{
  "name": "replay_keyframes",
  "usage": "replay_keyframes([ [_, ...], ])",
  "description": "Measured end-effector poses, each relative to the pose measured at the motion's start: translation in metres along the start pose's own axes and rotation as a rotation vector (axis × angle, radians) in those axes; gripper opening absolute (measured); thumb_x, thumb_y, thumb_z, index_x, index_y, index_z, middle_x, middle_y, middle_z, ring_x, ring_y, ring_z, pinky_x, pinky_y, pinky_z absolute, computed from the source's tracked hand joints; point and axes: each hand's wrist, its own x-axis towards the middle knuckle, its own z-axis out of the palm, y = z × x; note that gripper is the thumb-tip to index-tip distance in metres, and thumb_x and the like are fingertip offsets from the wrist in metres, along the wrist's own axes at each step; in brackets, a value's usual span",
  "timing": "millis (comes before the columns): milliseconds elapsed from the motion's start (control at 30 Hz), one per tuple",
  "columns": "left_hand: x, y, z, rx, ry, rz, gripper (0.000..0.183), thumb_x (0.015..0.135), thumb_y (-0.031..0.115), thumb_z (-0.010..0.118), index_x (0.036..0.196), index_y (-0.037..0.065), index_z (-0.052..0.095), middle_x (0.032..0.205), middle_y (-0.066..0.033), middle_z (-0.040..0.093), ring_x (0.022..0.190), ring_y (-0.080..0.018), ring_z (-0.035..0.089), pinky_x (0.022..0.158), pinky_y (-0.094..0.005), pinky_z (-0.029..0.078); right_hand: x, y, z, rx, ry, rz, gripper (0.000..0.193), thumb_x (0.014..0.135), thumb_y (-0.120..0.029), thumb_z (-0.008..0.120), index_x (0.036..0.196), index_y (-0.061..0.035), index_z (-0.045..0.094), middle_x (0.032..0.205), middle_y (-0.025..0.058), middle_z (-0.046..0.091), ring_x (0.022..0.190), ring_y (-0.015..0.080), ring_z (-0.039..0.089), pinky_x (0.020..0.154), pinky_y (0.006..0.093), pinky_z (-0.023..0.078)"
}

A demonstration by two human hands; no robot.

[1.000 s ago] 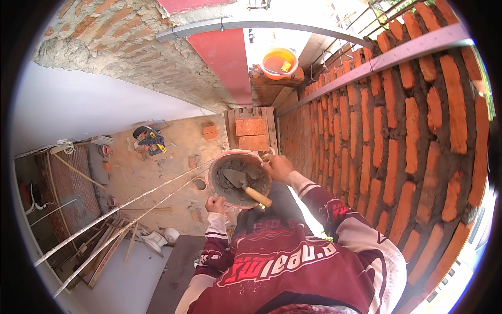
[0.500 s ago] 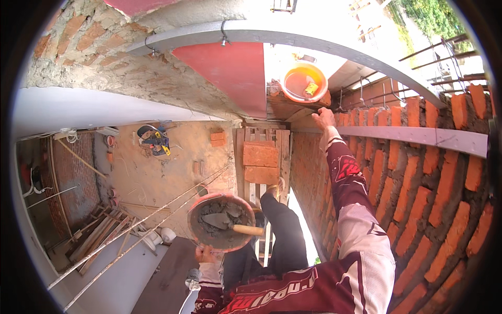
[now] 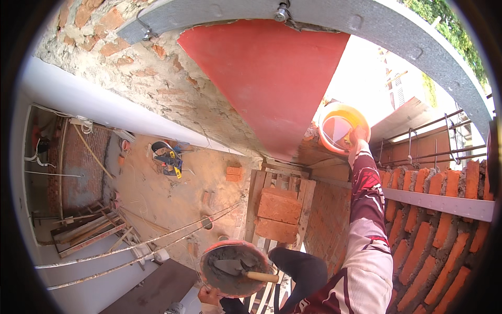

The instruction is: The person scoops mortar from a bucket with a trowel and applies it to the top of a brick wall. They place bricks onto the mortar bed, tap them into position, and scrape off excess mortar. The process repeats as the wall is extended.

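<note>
At the lower middle, my left hand (image 3: 210,295) grips the rim of a round reddish mortar bucket (image 3: 219,246). Grey wet mortar (image 3: 240,287) fills it, and a trowel (image 3: 262,277) lies on top, its wooden handle jutting over the right rim. My right arm stretches forward and up to an orange bucket (image 3: 330,109) standing by the wall opening. Over that bucket's right side is my right hand (image 3: 358,137), its fingers dipping inside the rim. Something yellow (image 3: 346,138) shows beside the fingertips; whether they hold it is not visible.
A brick wall (image 3: 423,235) with a metal strip (image 3: 439,203) rises on the right. Stacked bricks (image 3: 278,206) sit on wooden planks ahead of my legs. A grey metal beam (image 3: 361,21) crosses above a red panel (image 3: 266,78). Two ropes (image 3: 157,246) run at left; a tool bag (image 3: 166,158) lies below.
My right hand has moved from beside the orange bucket to inside its rim. The view has shifted toward that bucket. My left hand stays on the mortar bucket.
</note>
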Motion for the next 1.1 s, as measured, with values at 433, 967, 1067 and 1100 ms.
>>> replay_keyframes([
  [433,-0.027,0.041,0.065,-0.024,-0.101,-0.053,0.019,0.082,-0.008,0.056,0.088,0.009,0.052,0.077,-0.0037,0.055,0.063,-0.0149,0.058,0.053,-0.0346,0.055,-0.122,-0.007,-0.081,-0.003,0.290,-0.706,0.012,0.093,-0.015,0.055,0.098,-0.0083,0.064,0.097,0.0166,0.067,0.093,0.0354,0.068,0.076,0.0469,0.054],
  [967,-0.047,0.128,0.171,0.100,-0.354,0.285,0.015,0.076,0.000,0.067,0.074,0.006,0.054,0.069,0.0001,0.056,0.057,-0.0094,0.051,0.052,-0.0286,0.045,-0.450,-0.129,-0.212,-0.179,-0.453,-1.138,0.026,0.077,-0.021,0.059,0.088,-0.0025,0.073,0.085,0.0189,0.068,0.083,0.0376,0.068,0.072,0.0477,0.055],
  [1067,-0.049,0.131,0.171,0.161,-0.375,0.446,0.014,0.076,0.000,0.067,0.074,0.006,0.054,0.070,0.0014,0.056,0.060,-0.0080,0.049,0.054,-0.0274,0.044,-0.475,-0.143,-0.187,-0.325,-0.552,-1.130,0.029,0.073,-0.027,0.061,0.084,-0.0037,0.075,0.081,0.0200,0.070,0.080,0.0382,0.070,0.071,0.0479,0.056],
  [1100,-0.051,0.133,0.170,0.144,-0.400,0.421,0.014,0.076,0.000,0.067,0.074,0.005,0.054,0.070,0.0017,0.056,0.060,-0.0076,0.049,0.055,-0.0272,0.043,-0.480,-0.145,-0.179,-0.407,-0.585,-1.109,0.030,0.072,-0.028,0.061,0.082,-0.0041,0.076,0.079,0.0200,0.071,0.078,0.0385,0.071,0.070,0.0479,0.056],
])
